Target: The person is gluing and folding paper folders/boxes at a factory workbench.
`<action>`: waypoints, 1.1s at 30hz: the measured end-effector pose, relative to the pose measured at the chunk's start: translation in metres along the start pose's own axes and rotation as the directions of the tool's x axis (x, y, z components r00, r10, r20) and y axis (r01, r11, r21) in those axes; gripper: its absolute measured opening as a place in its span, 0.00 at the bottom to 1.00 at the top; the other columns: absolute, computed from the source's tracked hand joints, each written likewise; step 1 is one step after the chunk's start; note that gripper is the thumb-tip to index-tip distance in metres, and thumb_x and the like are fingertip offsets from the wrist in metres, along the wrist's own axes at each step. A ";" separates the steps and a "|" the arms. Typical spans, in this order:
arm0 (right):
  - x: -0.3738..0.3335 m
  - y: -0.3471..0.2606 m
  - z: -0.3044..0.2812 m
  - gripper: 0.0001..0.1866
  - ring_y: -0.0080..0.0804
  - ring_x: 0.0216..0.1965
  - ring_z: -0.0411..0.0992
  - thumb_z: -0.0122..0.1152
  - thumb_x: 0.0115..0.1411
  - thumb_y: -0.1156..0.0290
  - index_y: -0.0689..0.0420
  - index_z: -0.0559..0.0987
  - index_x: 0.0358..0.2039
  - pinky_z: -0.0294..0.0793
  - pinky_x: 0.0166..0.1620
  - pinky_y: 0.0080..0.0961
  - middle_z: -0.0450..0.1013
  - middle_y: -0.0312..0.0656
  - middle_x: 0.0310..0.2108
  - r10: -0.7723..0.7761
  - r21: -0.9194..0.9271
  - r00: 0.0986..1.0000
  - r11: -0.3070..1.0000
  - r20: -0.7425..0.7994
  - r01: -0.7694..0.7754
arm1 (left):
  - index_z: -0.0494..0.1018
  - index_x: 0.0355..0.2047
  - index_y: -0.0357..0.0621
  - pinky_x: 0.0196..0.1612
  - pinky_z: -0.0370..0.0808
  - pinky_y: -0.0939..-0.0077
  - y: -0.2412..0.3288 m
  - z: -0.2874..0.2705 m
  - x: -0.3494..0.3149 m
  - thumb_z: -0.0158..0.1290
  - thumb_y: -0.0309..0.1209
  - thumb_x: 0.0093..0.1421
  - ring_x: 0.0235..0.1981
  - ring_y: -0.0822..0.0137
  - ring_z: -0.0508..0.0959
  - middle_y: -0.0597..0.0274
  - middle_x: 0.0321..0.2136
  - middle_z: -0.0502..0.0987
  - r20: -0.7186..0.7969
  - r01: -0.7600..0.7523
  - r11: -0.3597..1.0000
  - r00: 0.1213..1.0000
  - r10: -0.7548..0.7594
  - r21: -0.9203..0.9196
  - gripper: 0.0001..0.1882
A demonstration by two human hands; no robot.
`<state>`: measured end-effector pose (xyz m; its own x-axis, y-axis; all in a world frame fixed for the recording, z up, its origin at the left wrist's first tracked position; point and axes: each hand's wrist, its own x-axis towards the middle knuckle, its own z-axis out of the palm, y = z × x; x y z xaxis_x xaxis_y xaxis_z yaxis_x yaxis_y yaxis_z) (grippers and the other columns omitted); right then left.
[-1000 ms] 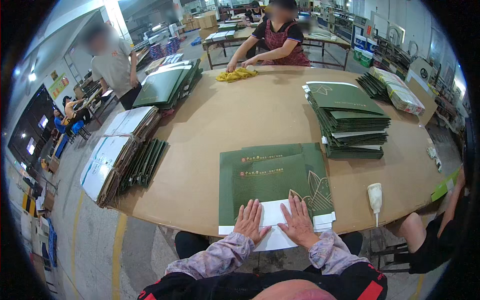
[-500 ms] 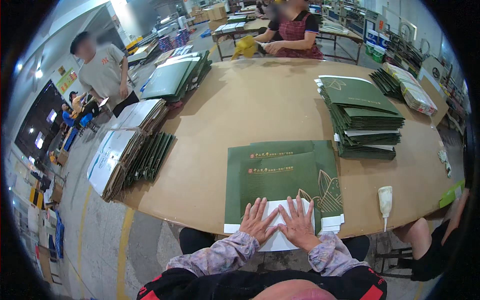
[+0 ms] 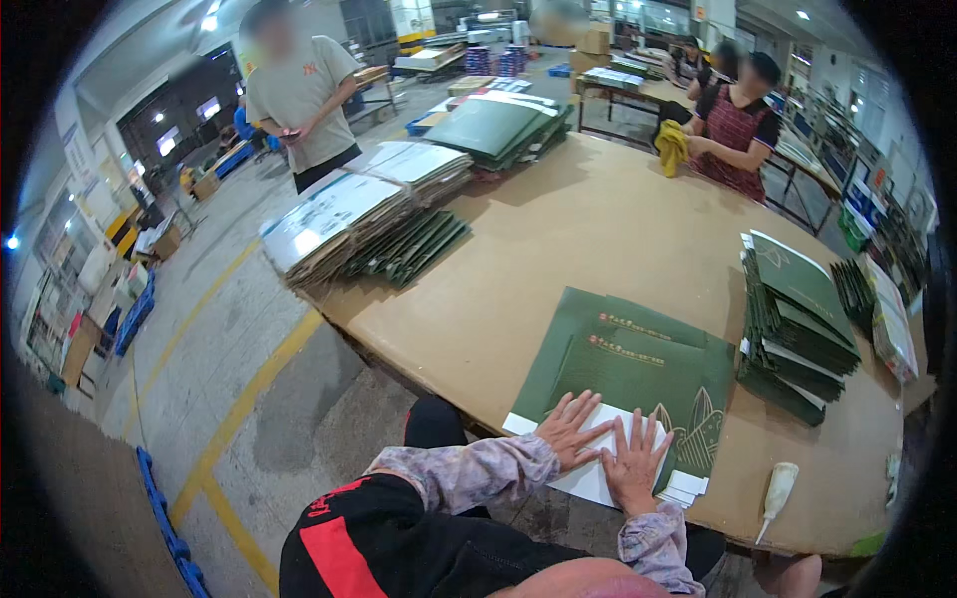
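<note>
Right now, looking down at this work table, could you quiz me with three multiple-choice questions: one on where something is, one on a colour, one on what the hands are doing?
1. Where does the white bottle lie?
A. On the table edge to the right of the hands
B. On the floor
C. On top of the tall stack

2. What colour are the flat sheets under the hands?
A. Red
B. Dark green
C. Blue

3. How are the left hand and right hand placed?
A. Raised in the air
B. Gripping the bottle
C. Pressed flat, fingers spread, on a white flap

Answers: 1 A, it lies near the table's near edge; 2 B, the sheets are dark green with gold print; 3 C, both palms lie on the flap.
</note>
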<state>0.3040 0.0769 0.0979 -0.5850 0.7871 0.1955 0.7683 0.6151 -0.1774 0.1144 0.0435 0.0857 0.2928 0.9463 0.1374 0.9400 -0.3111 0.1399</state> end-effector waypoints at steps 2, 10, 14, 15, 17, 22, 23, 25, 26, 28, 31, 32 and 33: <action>-0.002 0.000 0.003 0.32 0.51 0.69 0.37 0.53 0.57 0.52 0.49 0.64 0.62 0.26 0.64 0.64 0.46 0.47 0.68 -0.013 -0.017 1.000 1.000 -0.003 0.013 | 0.49 0.67 0.64 0.67 0.36 0.47 0.001 0.000 0.000 0.38 0.56 0.63 0.69 0.48 0.40 0.45 0.67 0.43 0.021 0.020 1.000 1.000 -0.020 0.001 0.34; -0.002 -0.003 0.010 0.34 0.50 0.69 0.37 0.53 0.57 0.52 0.48 0.61 0.63 0.26 0.64 0.62 0.45 0.45 0.68 -0.018 -0.069 0.999 0.998 -0.049 0.015 | 0.52 0.66 0.63 0.67 0.36 0.48 -0.007 0.000 -0.002 0.37 0.57 0.63 0.68 0.46 0.41 0.44 0.66 0.45 -0.004 -0.022 1.000 1.000 0.022 -0.017 0.33; -0.006 0.001 0.016 0.33 0.50 0.69 0.39 0.52 0.57 0.52 0.47 0.63 0.62 0.28 0.65 0.62 0.47 0.46 0.67 0.064 -0.093 0.995 0.993 -0.074 -0.071 | 0.55 0.64 0.62 0.67 0.38 0.46 -0.007 0.010 0.006 0.38 0.57 0.62 0.68 0.45 0.44 0.43 0.65 0.47 -0.087 -0.101 0.994 0.991 0.098 -0.032 0.33; -0.003 0.000 0.014 0.32 0.50 0.69 0.39 0.52 0.57 0.52 0.47 0.64 0.62 0.28 0.65 0.61 0.48 0.45 0.67 0.042 -0.059 0.995 0.997 -0.086 -0.047 | 0.56 0.64 0.62 0.66 0.38 0.46 -0.009 0.007 0.008 0.39 0.57 0.62 0.67 0.45 0.44 0.42 0.65 0.47 -0.073 -0.068 0.997 0.995 0.066 -0.027 0.32; -0.005 0.001 0.018 0.31 0.50 0.68 0.41 0.52 0.57 0.51 0.46 0.65 0.61 0.30 0.65 0.61 0.50 0.45 0.66 0.014 -0.013 0.991 1.000 -0.137 -0.016 | 0.57 0.64 0.63 0.66 0.40 0.45 -0.008 0.004 0.005 0.41 0.56 0.61 0.67 0.44 0.45 0.42 0.65 0.48 -0.077 -0.043 0.999 0.996 0.041 -0.023 0.32; -0.004 0.002 0.027 0.32 0.49 0.69 0.40 0.49 0.60 0.48 0.44 0.62 0.63 0.30 0.64 0.62 0.48 0.45 0.67 0.036 -0.066 0.993 0.997 -0.112 -0.044 | 0.56 0.64 0.59 0.67 0.39 0.48 -0.010 0.004 -0.001 0.41 0.56 0.61 0.67 0.46 0.45 0.43 0.65 0.48 -0.055 -0.082 0.997 0.995 0.082 0.001 0.33; -0.006 0.005 0.027 0.32 0.49 0.69 0.39 0.48 0.60 0.47 0.44 0.61 0.63 0.29 0.64 0.63 0.47 0.45 0.67 0.015 -0.072 0.994 0.997 -0.106 -0.022 | 0.55 0.64 0.56 0.67 0.39 0.49 -0.009 0.002 -0.002 0.40 0.57 0.61 0.68 0.47 0.44 0.43 0.65 0.48 -0.008 -0.066 0.997 0.998 0.067 0.036 0.35; -0.009 0.006 0.027 0.32 0.49 0.69 0.39 0.47 0.61 0.46 0.44 0.61 0.63 0.29 0.64 0.62 0.48 0.45 0.67 0.025 -0.078 0.992 0.996 -0.122 -0.035 | 0.54 0.64 0.50 0.67 0.38 0.50 -0.011 0.000 -0.007 0.41 0.58 0.60 0.68 0.49 0.44 0.44 0.66 0.47 0.021 -0.088 0.995 0.996 0.087 0.055 0.38; -0.010 0.005 0.026 0.32 0.49 0.69 0.39 0.46 0.61 0.46 0.44 0.61 0.63 0.29 0.64 0.62 0.48 0.45 0.67 0.007 -0.073 0.992 0.997 -0.123 -0.016 | 0.53 0.64 0.43 0.67 0.38 0.51 -0.014 0.001 -0.011 0.41 0.59 0.60 0.68 0.50 0.44 0.45 0.66 0.47 0.055 -0.074 0.994 0.996 0.070 0.075 0.41; -0.009 0.004 0.024 0.32 0.50 0.69 0.39 0.46 0.61 0.46 0.45 0.61 0.63 0.29 0.64 0.63 0.48 0.46 0.67 0.013 -0.077 0.993 0.997 -0.120 -0.022 | 0.52 0.64 0.39 0.68 0.38 0.52 -0.025 0.008 -0.022 0.41 0.60 0.59 0.68 0.51 0.43 0.46 0.66 0.47 0.030 -0.069 0.995 0.997 0.067 0.074 0.44; -0.008 0.004 0.020 0.32 0.49 0.68 0.40 0.44 0.62 0.46 0.46 0.62 0.63 0.29 0.64 0.62 0.48 0.45 0.67 0.000 -0.062 0.992 0.998 -0.125 -0.008 | 0.51 0.63 0.33 0.68 0.37 0.53 -0.034 0.010 -0.029 0.41 0.62 0.58 0.69 0.52 0.42 0.46 0.66 0.46 0.013 -0.056 0.996 0.998 0.055 0.065 0.47; -0.008 0.005 0.019 0.32 0.49 0.68 0.40 0.44 0.62 0.46 0.46 0.62 0.63 0.29 0.64 0.62 0.48 0.45 0.67 0.010 -0.065 0.993 0.998 -0.119 -0.018 | 0.51 0.63 0.31 0.68 0.37 0.54 -0.035 0.008 -0.032 0.41 0.63 0.57 0.69 0.52 0.42 0.46 0.67 0.45 0.019 -0.045 0.997 0.999 0.044 0.067 0.48; -0.006 0.008 0.018 0.32 0.49 0.69 0.40 0.44 0.62 0.46 0.46 0.61 0.63 0.29 0.64 0.62 0.48 0.45 0.67 0.006 -0.055 0.992 0.998 -0.125 -0.013 | 0.52 0.63 0.33 0.68 0.38 0.53 -0.036 0.006 -0.030 0.43 0.59 0.59 0.68 0.54 0.44 0.48 0.66 0.48 -0.012 -0.047 0.998 0.999 0.048 0.039 0.45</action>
<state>0.3091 0.0780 0.0779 -0.5434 0.7789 0.3130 0.7890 0.6012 -0.1263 0.0725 0.0265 0.0706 0.3349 0.9293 0.1560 0.9314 -0.3516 0.0947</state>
